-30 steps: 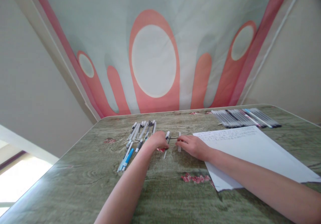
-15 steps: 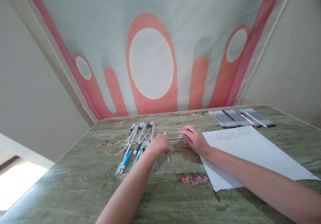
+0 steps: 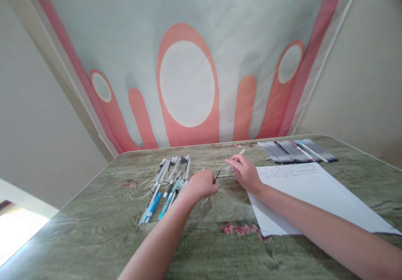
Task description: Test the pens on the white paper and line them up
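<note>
My left hand (image 3: 202, 183) is closed over the middle of the table, with a thin dark-tipped pen piece (image 3: 217, 175) sticking out by the thumb. The rest of that piece is hidden in the fingers. To its right, my right hand (image 3: 246, 173) pinches a whitish, see-through pen part (image 3: 241, 151) between thumb and fingertips. A small gap separates the two hands. Left of my left hand lie several pens in two groups: white and clear ones with dark ends (image 3: 172, 168) behind, and blue (image 3: 153, 207) and teal ones (image 3: 165, 206) in front.
Under my right forearm lies a white sheet (image 3: 289, 200) with handwriting along its far edge. A neat row of several clear pens (image 3: 279, 152) lies behind it. The wood-patterned table (image 3: 103, 234) has printed pink flowers and a thin dark line across it.
A slim light piece below my left hand no longer shows; a dark tip now points up beside its thumb. More of the whitish part shows above my right fingers. The view has shifted slightly.
</note>
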Demonstrator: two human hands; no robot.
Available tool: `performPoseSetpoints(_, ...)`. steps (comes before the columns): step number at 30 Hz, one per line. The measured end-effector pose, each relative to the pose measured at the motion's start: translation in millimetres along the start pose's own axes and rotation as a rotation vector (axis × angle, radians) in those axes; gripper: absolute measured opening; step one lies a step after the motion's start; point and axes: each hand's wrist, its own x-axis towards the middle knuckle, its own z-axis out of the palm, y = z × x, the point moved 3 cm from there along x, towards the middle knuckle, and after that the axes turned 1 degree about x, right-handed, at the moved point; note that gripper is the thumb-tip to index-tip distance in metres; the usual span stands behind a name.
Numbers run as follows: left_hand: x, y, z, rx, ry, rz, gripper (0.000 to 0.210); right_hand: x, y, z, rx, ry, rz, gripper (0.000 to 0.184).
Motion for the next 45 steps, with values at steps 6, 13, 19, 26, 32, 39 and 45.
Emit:
performPoseSetpoints(6, -14, 6, -25.1, -0.007, 0.006, 0.08, 0.024, 2, 8, 1, -0.087, 0.092, 0.07, 0.04)
performPoseSetpoints(13, -16, 9, -24.2, -0.005, -0.023, 0.081, 0.026, 1, 6, 1, -0.064, 0.103, 0.049, 0.039)
performPoseSetpoints(19, -15, 8, -19.0, -0.021, -0.019, 0.078, 0.024, 1, 5, 0, -0.065, 0.115, 0.022, 0.038)
performPoseSetpoints(26, -11, 8, -18.0, -0.028, 0.027, 0.13, 0.028, 0, 1, 2, -0.072, 0.049, -0.03, 0.038)
performPoseSetpoints(32, -4, 2, -18.7, -0.087, 0.095, 0.181, 0.03, 0, 6, 3, -0.085, 0.057, -0.026, 0.037)
performPoseSetpoints(39, -1, -3, -23.9, -0.17, 0.131, 0.182, 0.031, 0, -3, 1, -0.16, 0.014, -0.026, 0.037)
performPoseSetpoints(45, -1, -3, -37.6, -0.351, 0.356, 0.074, 0.03, 1, -13, -1, -0.213, 0.011, -0.085, 0.039)
